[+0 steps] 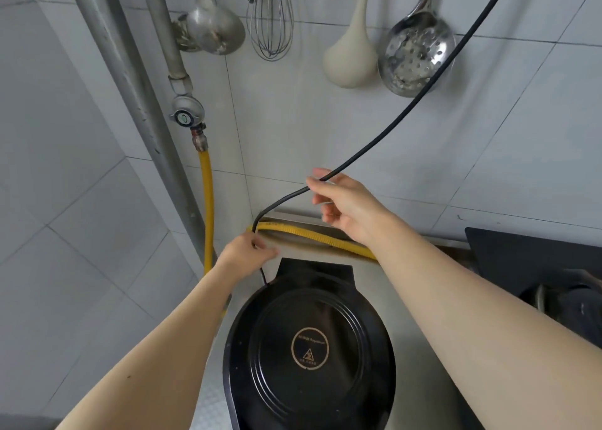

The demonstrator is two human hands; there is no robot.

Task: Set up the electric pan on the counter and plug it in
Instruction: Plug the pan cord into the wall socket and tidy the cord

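Observation:
The black round electric pan [309, 351] sits closed on the steel counter [420, 358], its hinge toward the wall. Its black power cord [423, 94] leaves the pan's back left, loops up and runs off the top right of the view; the plug is out of sight. My left hand [247, 253] pinches the cord just behind the pan, near the counter's back edge. My right hand [345, 201] holds the same cord higher up, between thumb and fingers, in front of the tiled wall.
A yellow gas hose [208, 188] drops from a valve [185, 117] on the pipe and runs along the counter's back edge. A ladle, whisk [270, 16], beige spoon and slotted skimmer [413, 55] hang on the wall. A black gas hob [534, 266] lies at right.

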